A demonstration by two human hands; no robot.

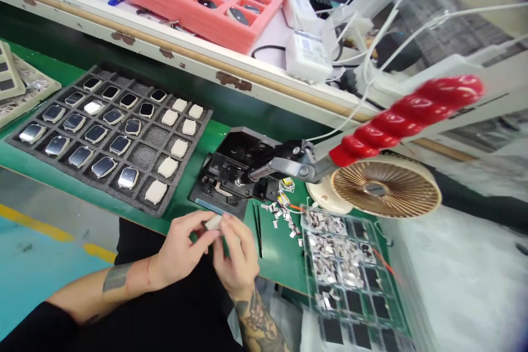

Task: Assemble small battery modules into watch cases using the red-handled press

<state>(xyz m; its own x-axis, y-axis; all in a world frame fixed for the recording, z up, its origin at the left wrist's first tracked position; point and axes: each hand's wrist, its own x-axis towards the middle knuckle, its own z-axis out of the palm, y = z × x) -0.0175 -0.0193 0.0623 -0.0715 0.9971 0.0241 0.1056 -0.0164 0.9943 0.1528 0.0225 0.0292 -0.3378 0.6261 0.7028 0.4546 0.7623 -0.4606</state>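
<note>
Between my two hands, just in front of the table edge, is a small pale watch case (213, 223), partly covered by fingers. The thumb and fingers of my left hand (178, 250) pinch it from one side. My right hand (238, 256) grips its other side. Right behind them stands a black toggle press (231, 170) with a red ribbed handle (408, 115). To the left lies a grey foam tray (144, 154) with several dark-screened watches (95, 133) and several cream watch cases (168, 166) in its cells.
Black tweezers (258, 228) and loose small white pieces (284, 214) lie right of the press. Beyond are a clear compartment tray (309, 264) and a small fan (385, 187). A pink foam tray (231, 36) sits on the raised shelf (165, 55).
</note>
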